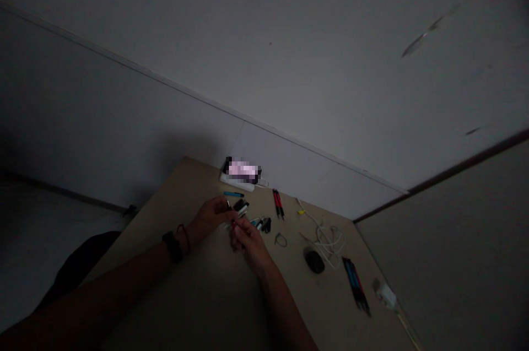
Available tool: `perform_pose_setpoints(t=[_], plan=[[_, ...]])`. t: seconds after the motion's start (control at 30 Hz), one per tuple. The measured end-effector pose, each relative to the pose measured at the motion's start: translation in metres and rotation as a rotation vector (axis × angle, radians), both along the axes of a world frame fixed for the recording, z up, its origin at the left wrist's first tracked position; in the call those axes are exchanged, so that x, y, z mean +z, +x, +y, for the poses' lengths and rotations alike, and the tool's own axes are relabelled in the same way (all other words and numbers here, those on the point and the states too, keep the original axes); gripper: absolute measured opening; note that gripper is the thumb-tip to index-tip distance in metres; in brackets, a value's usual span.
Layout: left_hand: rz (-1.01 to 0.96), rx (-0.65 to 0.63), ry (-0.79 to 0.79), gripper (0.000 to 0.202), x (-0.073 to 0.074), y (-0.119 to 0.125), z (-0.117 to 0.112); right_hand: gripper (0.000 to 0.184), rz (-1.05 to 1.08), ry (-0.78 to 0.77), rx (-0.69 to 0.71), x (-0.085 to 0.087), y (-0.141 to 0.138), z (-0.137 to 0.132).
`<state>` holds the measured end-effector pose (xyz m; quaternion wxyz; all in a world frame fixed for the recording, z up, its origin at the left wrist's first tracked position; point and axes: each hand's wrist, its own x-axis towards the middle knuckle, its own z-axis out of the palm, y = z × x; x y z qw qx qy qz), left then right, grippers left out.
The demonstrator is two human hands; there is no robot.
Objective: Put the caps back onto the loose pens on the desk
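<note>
Over the far half of the desk, my left hand (211,214) is closed, fingertips pinching a thin, dark pen part with a silvery end (228,204). Close beside it on the right, my right hand (249,239) is closed around a small red pen piece (233,223), mostly covered by the fingers. The fingertips of both hands nearly meet. Just beyond them lie loose black and white pen parts (242,209) and a blue pen barrel (233,194). More small white, blue and black pieces (264,224) lie beside my right hand. Dim light hides finer detail.
A lit phone (243,170) leans on a white holder by the wall. Two red-and-black pens (278,204), a small cable loop (281,239), a tangled white cable (328,238), a black mouse (314,260) and a bundle of pens (356,286) lie rightward. A white plug (387,295) is near the right edge.
</note>
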<state>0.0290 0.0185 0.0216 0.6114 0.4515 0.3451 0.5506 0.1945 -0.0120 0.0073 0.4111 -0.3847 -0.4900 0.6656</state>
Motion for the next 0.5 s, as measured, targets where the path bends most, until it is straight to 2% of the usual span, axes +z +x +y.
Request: perform_pose_setpoints(t=[0.37, 0.43, 0.5], plan=[[-0.211, 0.18, -0.203, 0.039, 0.01, -0.01, 0.006, 0.046, -0.062, -0.01, -0.046, -0.001, 0.001, 0.001], [-0.192, 0.182, -0.195, 0.038, 0.012, -0.012, 0.006, 0.048, -0.085, 0.007, -0.042, 0.0, 0.0, 0.001], [-0.151, 0.133, -0.158, 0.037, 0.014, -0.011, 0.005, 0.051, -0.103, 0.032, -0.035, 0.001, -0.001, 0.0]])
